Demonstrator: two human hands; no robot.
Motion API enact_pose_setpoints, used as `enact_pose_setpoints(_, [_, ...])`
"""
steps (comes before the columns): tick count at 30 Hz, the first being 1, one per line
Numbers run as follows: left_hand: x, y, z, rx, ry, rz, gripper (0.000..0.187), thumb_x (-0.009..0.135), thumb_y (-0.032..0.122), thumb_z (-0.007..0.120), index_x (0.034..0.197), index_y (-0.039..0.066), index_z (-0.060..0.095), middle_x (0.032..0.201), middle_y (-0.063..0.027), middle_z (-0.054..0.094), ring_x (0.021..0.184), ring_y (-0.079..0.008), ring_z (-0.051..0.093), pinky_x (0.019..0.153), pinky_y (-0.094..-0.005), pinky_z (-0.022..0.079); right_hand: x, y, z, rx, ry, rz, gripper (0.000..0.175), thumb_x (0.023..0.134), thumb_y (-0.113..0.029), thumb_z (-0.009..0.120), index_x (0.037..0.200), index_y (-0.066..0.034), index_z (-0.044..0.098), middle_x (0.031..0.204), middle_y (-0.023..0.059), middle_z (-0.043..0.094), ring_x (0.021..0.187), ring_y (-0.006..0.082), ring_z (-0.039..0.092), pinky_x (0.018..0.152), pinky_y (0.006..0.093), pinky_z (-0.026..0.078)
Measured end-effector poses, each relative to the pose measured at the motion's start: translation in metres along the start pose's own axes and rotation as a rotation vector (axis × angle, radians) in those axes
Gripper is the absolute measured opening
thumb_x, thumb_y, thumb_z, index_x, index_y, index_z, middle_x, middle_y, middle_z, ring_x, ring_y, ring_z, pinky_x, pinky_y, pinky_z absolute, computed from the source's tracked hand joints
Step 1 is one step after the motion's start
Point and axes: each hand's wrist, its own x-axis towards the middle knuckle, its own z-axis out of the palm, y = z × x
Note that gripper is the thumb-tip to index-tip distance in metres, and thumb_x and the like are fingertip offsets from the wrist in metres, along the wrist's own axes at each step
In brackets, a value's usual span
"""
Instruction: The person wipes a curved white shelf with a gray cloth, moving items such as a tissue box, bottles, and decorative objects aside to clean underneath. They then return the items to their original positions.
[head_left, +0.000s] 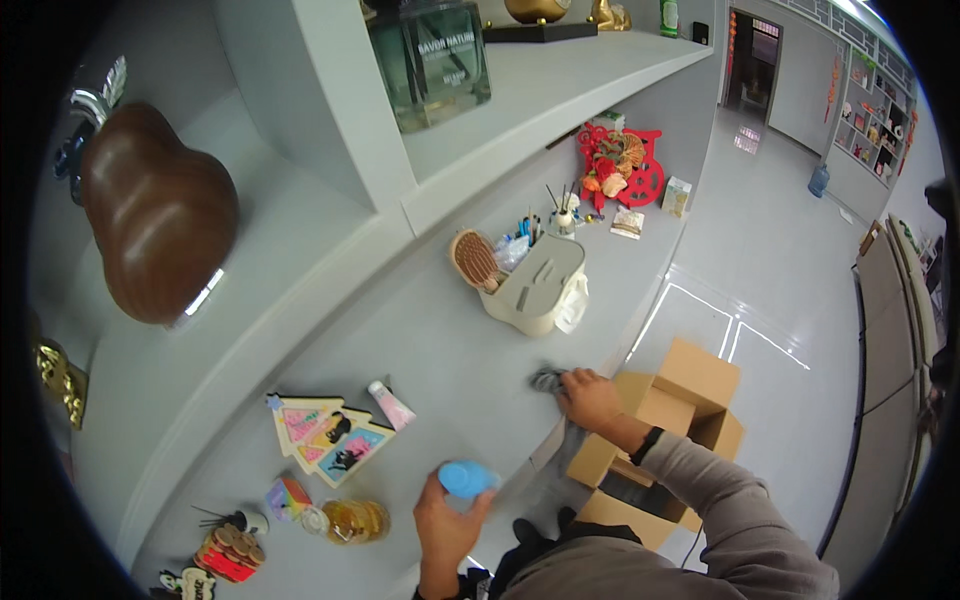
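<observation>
My left hand grips a light blue plastic object, perhaps a bottle seen from above, near the counter's front edge. My right hand presses a dark grey crumpled cloth, blurred at its far end, onto the grey counter. Beyond the cloth stands a cream tissue box organizer with a hairbrush and pens in it. Left of the cloth lie a pink-and-white tube and a tree-shaped decorated board. A jar with amber contents is on the counter left of my left hand.
An open cardboard box sits on the floor below my right arm. A shelf overhangs the counter's back, carrying a glass diffuser bottle. A brown gourd-shaped ornament stands at left. A red flower ornament is at the far end.
</observation>
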Motion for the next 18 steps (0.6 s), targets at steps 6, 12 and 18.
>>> enact_pose_setpoints(6, [0.027,-0.008,0.008,-0.023,0.059,-0.001,0.049,0.076,0.012,0.090,0.117,0.001,0.066,0.100,-0.0136,0.074,0.091,-0.0273,0.075,0.084,-0.0385,0.058,-0.020,-0.056,-0.020,0.383,0.193,-0.083,0.063,0.090,-0.017,0.070,0.150,-0.0226,0.052,0.110,0.0116,0.066,0.097,0.0323,0.068,0.078,0.0448,0.059])
enact_pose_setpoints(12, [0.050,-0.009,0.005,-0.056,0.151,0.015,0.054,0.081,0.010,0.087,0.127,-0.002,0.061,0.107,-0.0143,0.073,0.096,-0.0251,0.074,0.088,-0.0376,0.058,-0.002,-0.087,0.051,0.192,-0.139,-0.402,0.051,0.102,-0.039,0.057,0.149,-0.0202,0.058,0.156,0.0053,0.052,0.149,0.0303,0.039,0.128,0.0500,0.023])
enact_pose_setpoints(18, [0.047,-0.011,-0.001,-0.043,0.146,-0.095,0.056,0.082,0.010,0.086,0.130,-0.003,0.060,0.111,-0.0144,0.072,0.100,-0.0246,0.073,0.090,-0.0379,0.058,-0.009,0.029,0.033,0.091,0.190,-0.122,0.039,0.098,-0.027,0.064,0.134,-0.0132,0.069,0.142,0.0083,0.064,0.136,0.0316,0.054,0.119,0.0459,0.040])
